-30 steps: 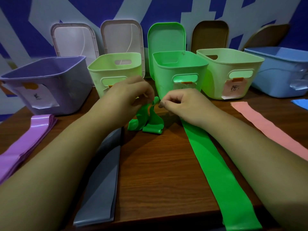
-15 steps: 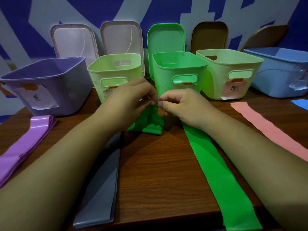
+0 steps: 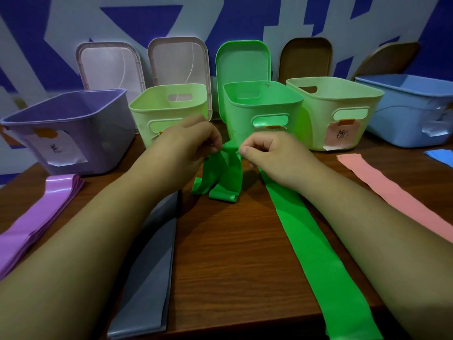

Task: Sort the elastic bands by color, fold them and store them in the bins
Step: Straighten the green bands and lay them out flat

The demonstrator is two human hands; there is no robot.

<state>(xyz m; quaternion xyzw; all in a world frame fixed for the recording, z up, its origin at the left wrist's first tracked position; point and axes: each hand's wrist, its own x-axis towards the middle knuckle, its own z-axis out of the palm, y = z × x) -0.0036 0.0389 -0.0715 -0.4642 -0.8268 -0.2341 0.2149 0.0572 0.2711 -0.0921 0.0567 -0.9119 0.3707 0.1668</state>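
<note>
A green elastic band (image 3: 306, 249) runs from the table's front edge up to my hands, where its far part hangs in folded loops (image 3: 224, 177) that touch the table. My left hand (image 3: 183, 153) pinches the top of the loops from the left. My right hand (image 3: 272, 158) pinches the same fold from the right, its fingers curled. The green bin (image 3: 259, 111) stands open just behind my hands. Stacked purple bands (image 3: 36, 222) lie at the left, a grey band (image 3: 152, 273) lies under my left forearm, and a pink band (image 3: 397, 192) lies at the right.
Behind the bands stand a purple bin (image 3: 63, 128), a light green bin (image 3: 169, 109), a pale yellow-green bin (image 3: 338, 111) and a blue bin (image 3: 411, 109). Lids (image 3: 242, 60) lean on the wall. A blue band's end (image 3: 440, 155) shows at the right edge.
My two hands have drawn a little apart at the top of the fold, and the green loop between them now stands up higher. The other bands and the bins have not moved.
</note>
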